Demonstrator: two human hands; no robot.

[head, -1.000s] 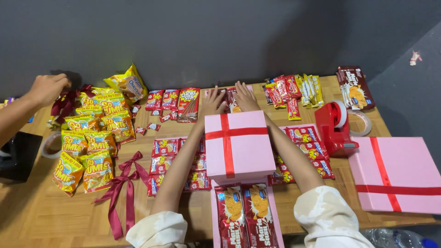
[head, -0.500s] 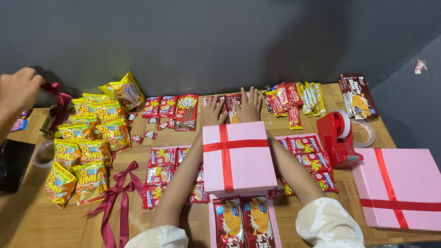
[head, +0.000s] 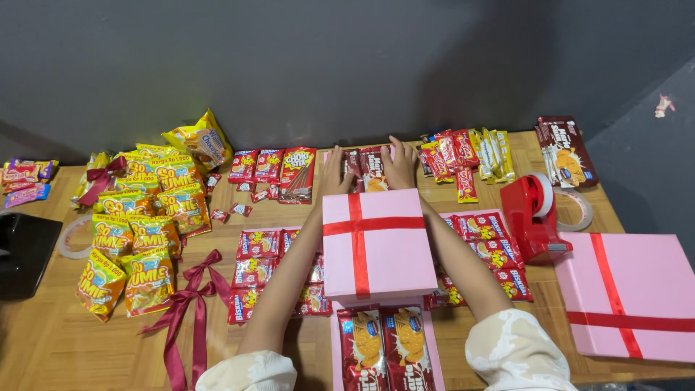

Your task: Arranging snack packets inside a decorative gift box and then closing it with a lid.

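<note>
Both my arms reach forward around a pink box lid with a red ribbon cross (head: 374, 242). My left hand (head: 334, 174) and my right hand (head: 400, 162) rest on dark red snack packets (head: 371, 169) lying at the back of the wooden table (head: 43, 340), fingers spread over them. Under the near edge of the lid sits an open pink box (head: 433, 340) holding two red biscuit packets (head: 384, 347). Whether either hand grips a packet is hidden by the lid and fingers.
Yellow snack bags (head: 130, 232) and a dark red ribbon bow (head: 190, 297) lie at left. Red biscuit packs (head: 257, 271) flank the lid. A red tape dispenser (head: 534, 216), a tape roll (head: 579, 208) and another pink ribboned box (head: 628, 297) are at right. A black object (head: 25, 253) sits far left.
Another person's hand at the far left has withdrawn out of view. My hands stay on the packets behind the lid; the view has shifted slightly.
</note>
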